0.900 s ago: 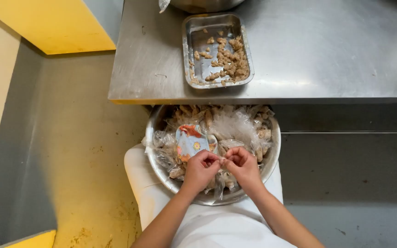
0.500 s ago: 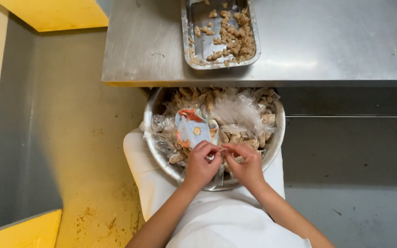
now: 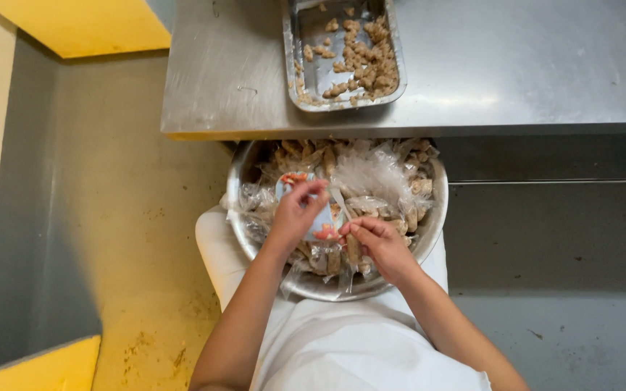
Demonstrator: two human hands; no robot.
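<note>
A large round metal bowl (image 3: 429, 230) rests on my lap, full of small brown food pieces wrapped in clear plastic (image 3: 378, 174). My left hand (image 3: 295, 213) is over the bowl's left half, its fingers pinching the top of a light blue packet with orange print (image 3: 325, 223). My right hand (image 3: 378, 242) is just right of it and pinches a thin strip of clear plastic that runs up from the packet. Both hands almost touch above the bowl's middle.
A steel table (image 3: 516, 65) lies ahead, its front edge overhanging the bowl's far rim. On it stands a rectangular metal tray (image 3: 313, 72) with unwrapped brown pieces piled at its right side. Yellow-stained floor (image 3: 139, 239) spreads to the left, with yellow surfaces at the corners.
The view has shifted so bowl and tray sit higher and more to the right. My left hand has lifted toward the packet's top, and my right hand has drawn slightly apart from it.
</note>
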